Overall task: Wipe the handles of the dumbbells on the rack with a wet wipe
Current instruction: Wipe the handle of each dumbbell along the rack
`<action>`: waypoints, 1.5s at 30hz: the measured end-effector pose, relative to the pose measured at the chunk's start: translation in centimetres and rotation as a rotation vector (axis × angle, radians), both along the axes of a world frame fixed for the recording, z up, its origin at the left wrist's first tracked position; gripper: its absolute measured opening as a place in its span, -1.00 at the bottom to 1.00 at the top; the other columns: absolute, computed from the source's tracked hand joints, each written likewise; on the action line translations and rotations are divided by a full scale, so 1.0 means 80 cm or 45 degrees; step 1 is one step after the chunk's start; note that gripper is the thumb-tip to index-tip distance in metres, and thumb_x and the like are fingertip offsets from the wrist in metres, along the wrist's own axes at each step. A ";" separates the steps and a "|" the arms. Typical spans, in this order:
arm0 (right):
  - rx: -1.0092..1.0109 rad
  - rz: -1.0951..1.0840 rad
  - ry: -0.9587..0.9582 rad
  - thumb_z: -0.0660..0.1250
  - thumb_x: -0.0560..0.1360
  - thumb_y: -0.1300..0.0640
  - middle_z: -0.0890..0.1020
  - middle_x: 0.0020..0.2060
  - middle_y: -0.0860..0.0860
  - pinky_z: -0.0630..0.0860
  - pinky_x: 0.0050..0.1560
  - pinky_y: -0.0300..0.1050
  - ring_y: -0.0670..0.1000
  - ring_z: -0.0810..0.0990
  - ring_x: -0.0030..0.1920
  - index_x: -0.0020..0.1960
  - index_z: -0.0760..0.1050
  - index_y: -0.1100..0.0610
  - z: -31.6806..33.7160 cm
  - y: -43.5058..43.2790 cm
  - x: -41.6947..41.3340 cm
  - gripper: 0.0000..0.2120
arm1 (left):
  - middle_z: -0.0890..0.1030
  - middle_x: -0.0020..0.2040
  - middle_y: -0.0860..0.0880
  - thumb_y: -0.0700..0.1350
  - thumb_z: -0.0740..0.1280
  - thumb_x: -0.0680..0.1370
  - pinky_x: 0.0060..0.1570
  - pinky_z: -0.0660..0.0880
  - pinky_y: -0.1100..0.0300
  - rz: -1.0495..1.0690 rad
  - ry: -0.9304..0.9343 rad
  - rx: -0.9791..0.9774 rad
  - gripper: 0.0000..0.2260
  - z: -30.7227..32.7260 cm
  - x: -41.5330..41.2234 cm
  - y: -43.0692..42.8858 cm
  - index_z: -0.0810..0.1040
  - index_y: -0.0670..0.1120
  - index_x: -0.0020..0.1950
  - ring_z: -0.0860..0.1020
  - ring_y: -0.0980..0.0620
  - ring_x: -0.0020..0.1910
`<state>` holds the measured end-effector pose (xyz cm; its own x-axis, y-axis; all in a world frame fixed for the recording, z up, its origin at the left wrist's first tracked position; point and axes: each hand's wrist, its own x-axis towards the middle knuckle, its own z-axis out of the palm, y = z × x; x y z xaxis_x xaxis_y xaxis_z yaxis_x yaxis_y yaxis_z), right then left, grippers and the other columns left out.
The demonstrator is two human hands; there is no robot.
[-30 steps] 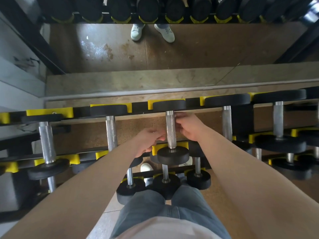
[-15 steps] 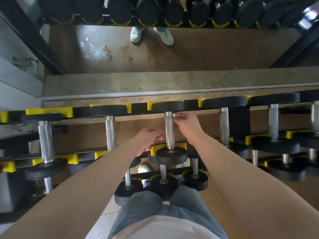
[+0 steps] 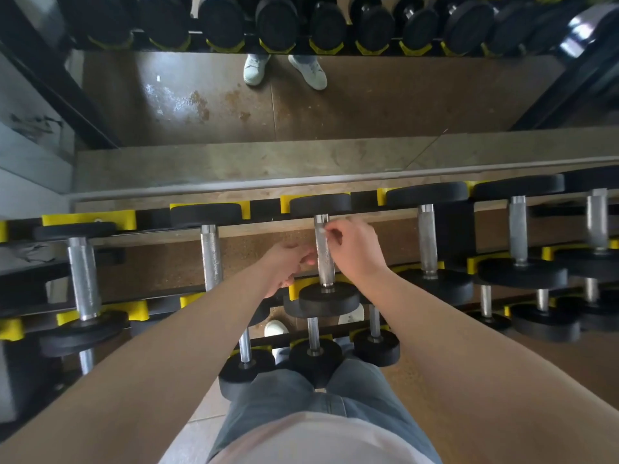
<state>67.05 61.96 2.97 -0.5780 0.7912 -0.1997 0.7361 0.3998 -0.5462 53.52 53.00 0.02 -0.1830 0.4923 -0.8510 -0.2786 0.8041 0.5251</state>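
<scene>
Dumbbells lie in rows on the rack (image 3: 152, 218), each bar running away from the person between two black discs. The one being worked on is the centre handle (image 3: 323, 262) of the top row, straight ahead of the person.

The right hand (image 3: 355, 251) sits just right of the centre handle, near its far end. Its thumb and fingers pinch a small white scrap against the metal, which is probably the wet wipe (image 3: 322, 230), though too little of it shows to be sure. The left hand (image 3: 286, 264) is just left of the centre handle, about midway along it, with its fingers curled toward the bar. Whether they clasp the bar or only rest against it cannot be told.

The task looks to be partway through at best. The wipe sits at the far end of the centre handle, so most of that bar, down to the near disc, seems yet to be covered in this pass. No bar shows a damp sheen or streak, so it is impossible to say which ones are finished. The left neighbour (image 3: 211, 259) and the right neighbour (image 3: 427, 242) of the centre handle look just like it, as do the bars farther out on both sides. The shorter bars (image 3: 313, 329) on the rows below the centre handle are also left untouched by either hand.
</scene>
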 end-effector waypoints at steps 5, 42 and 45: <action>-0.055 0.392 -0.163 0.34 0.62 0.15 0.61 0.01 0.04 0.61 0.11 -0.05 -0.06 0.56 -0.04 0.11 0.63 0.15 0.002 -0.030 0.030 -0.86 | 0.62 -0.04 -0.11 0.01 0.31 0.67 -0.38 0.24 0.22 0.008 -0.025 0.021 -0.81 0.001 0.001 -0.002 0.62 -0.09 0.08 0.28 0.04 -0.32; -1.055 -0.663 0.415 0.44 0.53 0.32 0.67 0.16 0.07 0.62 0.21 -0.06 0.00 0.69 0.11 0.15 0.67 0.10 0.038 0.109 0.200 -0.76 | 0.54 0.06 0.01 -0.07 0.43 0.60 -0.20 0.42 0.20 -0.129 0.255 0.153 -0.85 0.072 0.191 0.098 0.64 0.08 0.16 0.49 0.01 -0.04; -0.780 -0.512 0.244 0.49 0.51 0.21 0.70 0.08 -0.06 0.60 0.20 -0.07 -0.06 0.67 0.10 0.16 0.66 -0.05 0.032 0.130 0.217 -0.72 | 0.56 0.07 -0.02 -0.10 0.44 0.59 -0.24 0.38 0.22 -0.093 0.237 0.132 -0.87 0.068 0.214 0.115 0.64 0.08 0.12 0.49 0.00 -0.02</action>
<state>84.40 72.37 5.56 -0.3369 0.7285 -0.5965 0.6307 -0.2958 -0.7175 70.63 62.18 5.47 -0.2930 0.5933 -0.7498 -0.1117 0.7575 0.6432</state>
